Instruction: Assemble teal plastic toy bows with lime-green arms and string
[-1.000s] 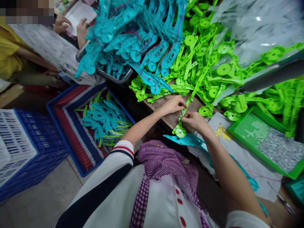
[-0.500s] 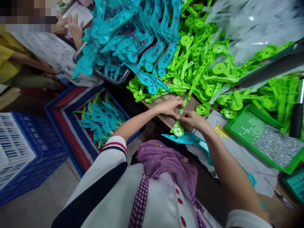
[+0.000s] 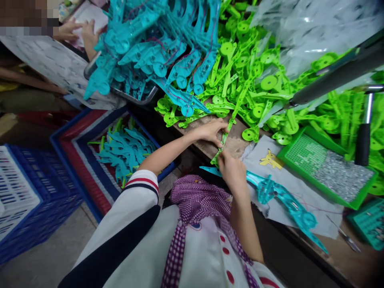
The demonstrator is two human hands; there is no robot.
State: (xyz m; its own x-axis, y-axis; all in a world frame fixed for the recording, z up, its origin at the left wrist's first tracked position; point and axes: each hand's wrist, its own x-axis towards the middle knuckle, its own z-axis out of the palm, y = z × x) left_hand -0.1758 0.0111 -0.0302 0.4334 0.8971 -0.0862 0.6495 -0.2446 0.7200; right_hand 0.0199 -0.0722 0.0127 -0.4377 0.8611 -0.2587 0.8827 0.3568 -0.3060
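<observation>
A long lime-green plastic part (image 3: 224, 138) stands slantwise between my hands at the table's edge. My left hand (image 3: 213, 131) has its thumb and fingers closed around the part's middle. Lower down, my right hand (image 3: 231, 166) grips the same part near its bottom end, covering much of that end. Just beneath my right wrist lies a long turquoise plastic part (image 3: 288, 202) with a thin pink wire, resting on a grey cloth (image 3: 322, 222) with a yellow cartoon print.
Turquoise parts (image 3: 180, 52) and lime-green parts (image 3: 246, 76) are heaped ahead. A green tray (image 3: 339, 174) of small metal pieces, a hammer (image 3: 363, 140) and a screwdriver (image 3: 349, 242) lie right. A dark tool (image 3: 324, 82) hangs over the heap. Left stands a lined crate (image 3: 75, 160); another person's hands (image 3: 82, 32) show beyond.
My right hand has slid down to the lower end of the green part, and my right forearm has swung inward, uncovering more of the turquoise part. The view has shifted slightly.
</observation>
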